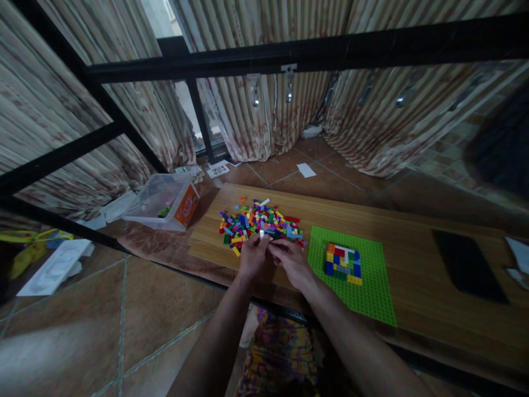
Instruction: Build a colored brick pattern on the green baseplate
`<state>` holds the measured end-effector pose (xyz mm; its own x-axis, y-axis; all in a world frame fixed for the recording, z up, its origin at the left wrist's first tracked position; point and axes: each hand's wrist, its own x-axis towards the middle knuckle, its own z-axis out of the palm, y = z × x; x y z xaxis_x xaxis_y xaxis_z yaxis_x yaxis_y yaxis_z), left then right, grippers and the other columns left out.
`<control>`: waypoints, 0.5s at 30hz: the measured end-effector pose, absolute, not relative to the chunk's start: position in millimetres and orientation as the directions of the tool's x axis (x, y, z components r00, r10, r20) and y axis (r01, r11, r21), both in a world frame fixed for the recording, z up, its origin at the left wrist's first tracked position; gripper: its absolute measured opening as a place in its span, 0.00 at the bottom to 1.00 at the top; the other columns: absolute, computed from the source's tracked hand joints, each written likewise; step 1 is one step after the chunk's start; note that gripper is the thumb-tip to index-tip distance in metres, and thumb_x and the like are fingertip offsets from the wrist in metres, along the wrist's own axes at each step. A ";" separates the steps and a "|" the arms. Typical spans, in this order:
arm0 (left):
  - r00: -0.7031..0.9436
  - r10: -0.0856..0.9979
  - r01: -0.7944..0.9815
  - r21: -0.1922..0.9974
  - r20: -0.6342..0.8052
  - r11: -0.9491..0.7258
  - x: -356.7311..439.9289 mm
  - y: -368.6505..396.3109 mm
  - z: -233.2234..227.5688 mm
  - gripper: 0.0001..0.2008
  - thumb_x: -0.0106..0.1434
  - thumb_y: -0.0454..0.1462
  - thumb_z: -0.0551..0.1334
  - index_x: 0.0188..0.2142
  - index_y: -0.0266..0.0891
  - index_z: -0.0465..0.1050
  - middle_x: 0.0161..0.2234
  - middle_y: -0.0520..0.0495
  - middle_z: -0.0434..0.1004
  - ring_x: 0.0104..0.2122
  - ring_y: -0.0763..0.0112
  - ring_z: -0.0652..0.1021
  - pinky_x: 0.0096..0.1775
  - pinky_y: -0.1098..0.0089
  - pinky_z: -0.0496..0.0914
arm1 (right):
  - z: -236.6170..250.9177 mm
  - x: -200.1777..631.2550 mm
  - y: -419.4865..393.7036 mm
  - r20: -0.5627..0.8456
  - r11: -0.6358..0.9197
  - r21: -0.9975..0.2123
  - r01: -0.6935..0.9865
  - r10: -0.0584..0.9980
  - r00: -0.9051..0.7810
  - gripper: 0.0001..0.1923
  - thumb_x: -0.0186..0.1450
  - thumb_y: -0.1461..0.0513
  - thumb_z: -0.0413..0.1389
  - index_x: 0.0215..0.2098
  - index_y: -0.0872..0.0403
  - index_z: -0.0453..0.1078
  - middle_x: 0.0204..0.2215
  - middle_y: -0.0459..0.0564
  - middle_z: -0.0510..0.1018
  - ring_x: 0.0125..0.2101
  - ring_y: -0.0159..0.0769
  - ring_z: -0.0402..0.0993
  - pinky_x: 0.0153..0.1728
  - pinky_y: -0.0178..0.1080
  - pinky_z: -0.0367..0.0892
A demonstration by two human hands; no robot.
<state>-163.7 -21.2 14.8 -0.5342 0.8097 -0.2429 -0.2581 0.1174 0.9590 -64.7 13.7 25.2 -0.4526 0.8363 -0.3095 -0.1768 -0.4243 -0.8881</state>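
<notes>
My left hand [253, 255] is closed at the near edge of a pile of loose toy bricks [264, 218], and a small white toy brick [262, 234] shows at its fingertips. Close beside it, my right hand [290, 258] has its fingers pinched together, their tips almost meeting the left ones. Whatever the right fingers hold is too small to make out. To the right, a green baseplate [374, 275] lies on the wooden table, bearing a low, roughly square build of coloured bricks [344, 264].
A clear plastic box [165, 193] with an orange label stands left of the wooden table [413, 237]. A dark flat panel [469, 264] lies at the table's right. Black metal bars [314, 58] cross in front of curtains. White papers [306, 170] lie on the tiled floor.
</notes>
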 end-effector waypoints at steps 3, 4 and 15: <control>-0.487 0.823 -0.333 0.933 -0.294 0.136 -166.4 -19.1 12.3 0.17 0.54 0.49 0.65 0.30 0.35 0.73 0.20 0.53 0.72 0.19 0.75 0.71 0.24 0.74 0.65 | 20.9 -68.0 17.5 -0.316 -0.424 -0.886 -0.186 0.848 -0.426 0.16 0.45 0.53 0.67 0.26 0.55 0.74 0.16 0.42 0.72 0.18 0.26 0.62 0.19 0.32 0.56; -0.479 0.820 -0.362 0.922 -0.314 0.141 -167.0 -19.1 13.1 0.18 0.55 0.49 0.65 0.31 0.35 0.73 0.21 0.52 0.73 0.20 0.75 0.72 0.24 0.74 0.66 | 20.1 -68.4 18.6 -0.321 -0.429 -0.882 -0.196 0.850 -0.419 0.16 0.45 0.52 0.67 0.26 0.55 0.74 0.17 0.42 0.72 0.18 0.26 0.62 0.19 0.31 0.56; -0.412 0.856 -0.464 0.881 -0.310 0.096 -165.6 -27.0 23.3 0.16 0.46 0.42 0.71 0.30 0.34 0.73 0.24 0.50 0.75 0.23 0.76 0.74 0.29 0.74 0.68 | 16.6 -69.7 18.9 -0.318 -0.416 -0.879 -0.234 0.876 -0.361 0.17 0.44 0.51 0.68 0.23 0.55 0.73 0.15 0.42 0.70 0.17 0.26 0.61 0.17 0.31 0.55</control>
<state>-165.6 -27.0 23.3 -0.4125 0.8564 -0.3104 -0.4642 0.0956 0.8806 -69.7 18.9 16.6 -0.3614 0.8765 -0.3181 -0.2345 -0.4157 -0.8788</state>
